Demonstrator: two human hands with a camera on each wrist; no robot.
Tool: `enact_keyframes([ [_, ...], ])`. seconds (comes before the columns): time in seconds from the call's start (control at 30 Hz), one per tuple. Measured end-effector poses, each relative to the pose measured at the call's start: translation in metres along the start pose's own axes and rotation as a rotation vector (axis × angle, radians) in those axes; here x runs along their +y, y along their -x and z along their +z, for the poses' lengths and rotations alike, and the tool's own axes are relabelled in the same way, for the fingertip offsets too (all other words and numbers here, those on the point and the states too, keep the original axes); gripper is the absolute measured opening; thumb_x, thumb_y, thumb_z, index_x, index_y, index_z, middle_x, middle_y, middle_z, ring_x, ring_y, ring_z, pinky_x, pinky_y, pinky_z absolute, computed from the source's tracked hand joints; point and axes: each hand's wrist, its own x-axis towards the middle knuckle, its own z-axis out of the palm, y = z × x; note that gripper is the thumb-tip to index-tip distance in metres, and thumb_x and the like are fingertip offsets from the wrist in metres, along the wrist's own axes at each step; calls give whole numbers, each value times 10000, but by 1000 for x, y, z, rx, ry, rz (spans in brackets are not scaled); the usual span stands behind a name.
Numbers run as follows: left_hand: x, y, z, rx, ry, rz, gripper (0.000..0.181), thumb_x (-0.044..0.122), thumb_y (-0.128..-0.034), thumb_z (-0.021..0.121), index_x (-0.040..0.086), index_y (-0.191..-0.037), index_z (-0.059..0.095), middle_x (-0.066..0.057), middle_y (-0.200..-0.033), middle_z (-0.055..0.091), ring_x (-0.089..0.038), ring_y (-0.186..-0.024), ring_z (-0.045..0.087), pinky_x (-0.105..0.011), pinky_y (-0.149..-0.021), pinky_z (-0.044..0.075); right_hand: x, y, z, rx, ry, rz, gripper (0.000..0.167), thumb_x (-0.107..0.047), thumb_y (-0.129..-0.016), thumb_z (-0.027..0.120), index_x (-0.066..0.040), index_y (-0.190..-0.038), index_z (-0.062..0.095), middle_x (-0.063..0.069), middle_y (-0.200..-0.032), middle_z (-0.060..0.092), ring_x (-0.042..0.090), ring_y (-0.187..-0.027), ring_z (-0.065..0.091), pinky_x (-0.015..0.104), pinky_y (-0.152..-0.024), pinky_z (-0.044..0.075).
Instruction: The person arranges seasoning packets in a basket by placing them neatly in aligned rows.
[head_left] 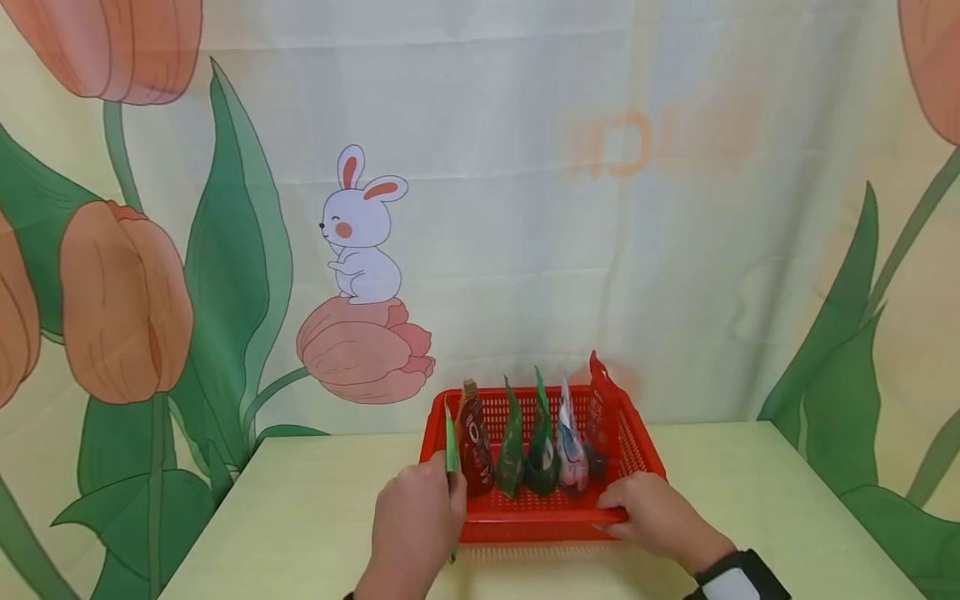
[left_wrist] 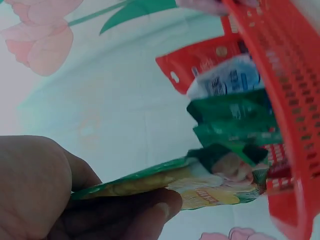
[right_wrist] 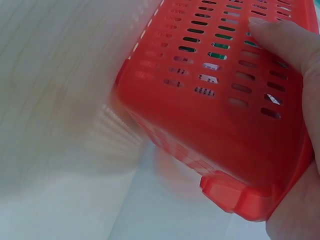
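A red plastic basket (head_left: 540,528) sits toward the back of the table, its front rim gripped near the right corner by my right hand (head_left: 660,518). In the right wrist view, that thumb lies over the slotted basket wall (right_wrist: 200,107). My left hand (head_left: 416,518) pinches a thin green-and-yellow packet (left_wrist: 200,186) upright at the basket's left front corner. Inside stand a dark brown-red packet (head_left: 474,446), two green packets (head_left: 511,450), a white-and-blue packet (head_left: 572,457) and a red packet (head_left: 602,412). The held packet's lower part is mostly hidden by my left hand in the head view.
The pale table (head_left: 300,508) extends to both sides of the basket. Close behind it hangs a cloth backdrop (head_left: 510,250) printed with tulips and a rabbit. A dark watch (head_left: 738,577) is on my right wrist.
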Motion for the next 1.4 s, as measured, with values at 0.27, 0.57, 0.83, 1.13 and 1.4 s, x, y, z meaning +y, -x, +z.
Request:
enact_keyframes([
  [0.27,-25,-56,9,60,56,-5,148,140,-930,733,42,-826,694,-65,-660,628,-162,-552,547,-324,-572,592,2,-1,1,8,19,-5,98,-247,-829,864,-235,-921,831,-177,-794,709,4,-685,561,284,-797,597],
  [0.57,-40,-101,51,-54,134,-72,145,165,-968,694,26,-936,722,-103,-778,705,-195,-621,638,-402,-637,638,0,0,2,13,35,23,109,-219,-814,874,-212,-917,837,-168,-780,708,12,-679,554,297,-799,599],
  [0.83,-53,-111,78,-163,163,-135,138,69,-934,668,-21,-1034,701,-146,-911,737,-222,-724,687,-460,-724,642,0,0,4,11,27,40,85,-261,-818,871,-257,-894,834,-197,-776,699,14,-673,555,311,-825,597],
  [1.13,-55,-110,91,-202,163,-132,114,46,-933,699,-34,-1014,708,-134,-849,728,-211,-690,680,-442,-704,642,2,0,3,16,26,44,96,-263,-809,879,-263,-894,835,-190,-789,711,12,-685,565,335,-841,610],
  [1.4,-55,-111,102,-211,139,-97,102,34,-959,665,-25,-899,721,-95,-698,679,-177,-570,612,-300,-539,572,3,0,4,12,16,46,86,-248,-812,875,-253,-888,835,-188,-775,703,18,-677,561,309,-822,600],
])
